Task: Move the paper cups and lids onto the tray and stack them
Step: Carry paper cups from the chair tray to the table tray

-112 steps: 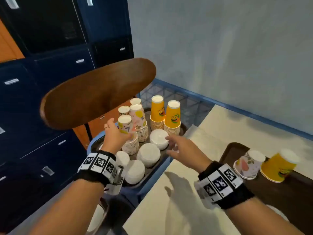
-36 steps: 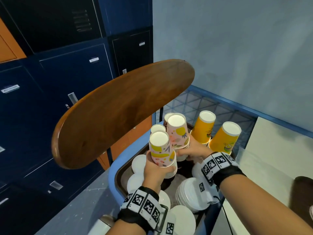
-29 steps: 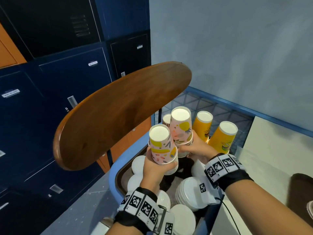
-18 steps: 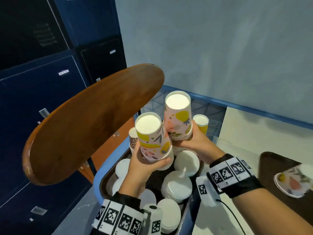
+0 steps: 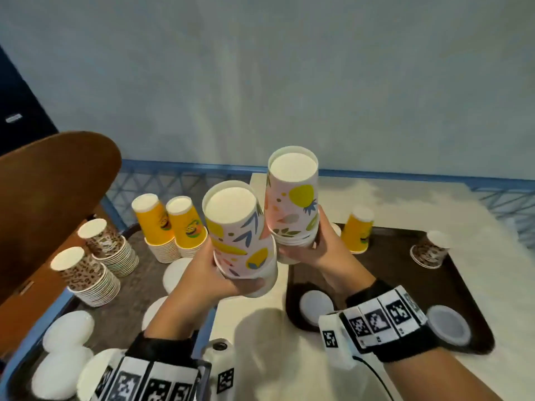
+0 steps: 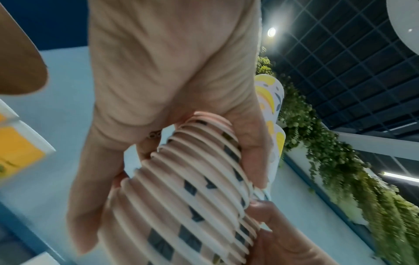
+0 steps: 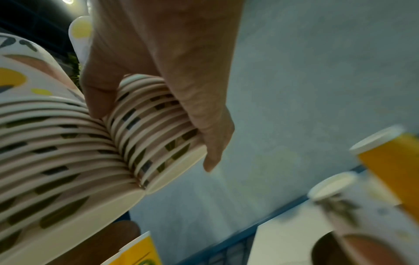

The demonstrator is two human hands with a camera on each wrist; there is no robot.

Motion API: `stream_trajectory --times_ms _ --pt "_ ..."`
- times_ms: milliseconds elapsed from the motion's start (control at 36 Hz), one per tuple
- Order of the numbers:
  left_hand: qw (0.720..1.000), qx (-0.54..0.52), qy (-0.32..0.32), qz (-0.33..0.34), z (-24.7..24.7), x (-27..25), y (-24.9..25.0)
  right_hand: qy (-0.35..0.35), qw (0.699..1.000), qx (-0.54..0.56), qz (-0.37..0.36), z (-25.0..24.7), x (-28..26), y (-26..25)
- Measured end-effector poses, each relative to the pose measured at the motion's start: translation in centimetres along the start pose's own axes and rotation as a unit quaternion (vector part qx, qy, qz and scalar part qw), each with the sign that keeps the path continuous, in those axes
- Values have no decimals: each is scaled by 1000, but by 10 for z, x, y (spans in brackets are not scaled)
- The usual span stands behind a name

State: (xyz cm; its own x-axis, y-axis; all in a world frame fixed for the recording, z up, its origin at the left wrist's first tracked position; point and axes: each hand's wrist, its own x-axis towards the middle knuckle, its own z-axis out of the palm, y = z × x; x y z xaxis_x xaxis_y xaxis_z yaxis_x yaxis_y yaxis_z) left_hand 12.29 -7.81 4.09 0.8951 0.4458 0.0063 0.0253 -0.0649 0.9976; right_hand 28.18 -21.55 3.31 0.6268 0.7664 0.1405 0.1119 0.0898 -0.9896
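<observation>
My left hand (image 5: 214, 274) grips a stack of upside-down fruit-print paper cups (image 5: 237, 238) held in the air over the table's left edge. My right hand (image 5: 314, 247) grips a second fruit-print stack (image 5: 292, 204) just to its right, above the near-left corner of the dark brown tray (image 5: 466, 287). The two stacks touch side by side. In the left wrist view, fingers wrap the stacked rims (image 6: 192, 179). The right wrist view shows my fingers round the other stack's rims (image 7: 154, 130). On the brown tray stand a yellow cup (image 5: 357, 233), a leopard-print cup (image 5: 431, 250) and two white lids (image 5: 315, 306).
On the left a tray (image 5: 136, 311) on a blue chair holds two yellow cup stacks (image 5: 170, 227), two leopard-print stacks (image 5: 86, 273) and several piles of white lids (image 5: 68, 328). A wooden chair back (image 5: 49, 198) rises at far left. A grey wall is behind the cream table (image 5: 390, 204).
Both hands have lifted the fruit-print stacks off the left tray and carried them right, over the table toward the brown tray. The view has swung right with them.
</observation>
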Motion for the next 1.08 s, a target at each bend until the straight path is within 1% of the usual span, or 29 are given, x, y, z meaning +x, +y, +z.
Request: stream_trajectory --times_ms 111,250,333,417,472,556,611,722,861,972,1083 --pt "999 1 -45 -10 62 19 3 92 995 -22 -20 -63 -32 -3" --pt "997 7 -72 -14 145 45 5 138 990 4 6 -161 -78 3" --pt "995 8 -99 -24 196 64 3 191 981 13 8 -218 -102 12" --pt "993 -2 -118 -30 250 85 -3 232 973 -4 9 -270 -122 23" --pt "991 -7 -126 -34 287 101 -9 254 967 -4 14 -304 -135 32" --pt "987 0 -157 -35 341 126 -23 286 958 -9 34 -348 -150 50" --pt "983 -3 -174 -53 372 143 -35 308 950 -10 43 -372 -158 60" --pt "976 2 -204 -73 425 167 -51 340 937 -16 77 -411 -169 82" --pt "981 -3 -167 -98 475 178 -77 367 922 -20 119 -440 -173 108" --pt "982 23 -144 -124 499 183 -100 376 915 -26 141 -451 -175 124" --pt "980 56 -138 -129 509 185 -114 360 920 1 155 -454 -176 131"
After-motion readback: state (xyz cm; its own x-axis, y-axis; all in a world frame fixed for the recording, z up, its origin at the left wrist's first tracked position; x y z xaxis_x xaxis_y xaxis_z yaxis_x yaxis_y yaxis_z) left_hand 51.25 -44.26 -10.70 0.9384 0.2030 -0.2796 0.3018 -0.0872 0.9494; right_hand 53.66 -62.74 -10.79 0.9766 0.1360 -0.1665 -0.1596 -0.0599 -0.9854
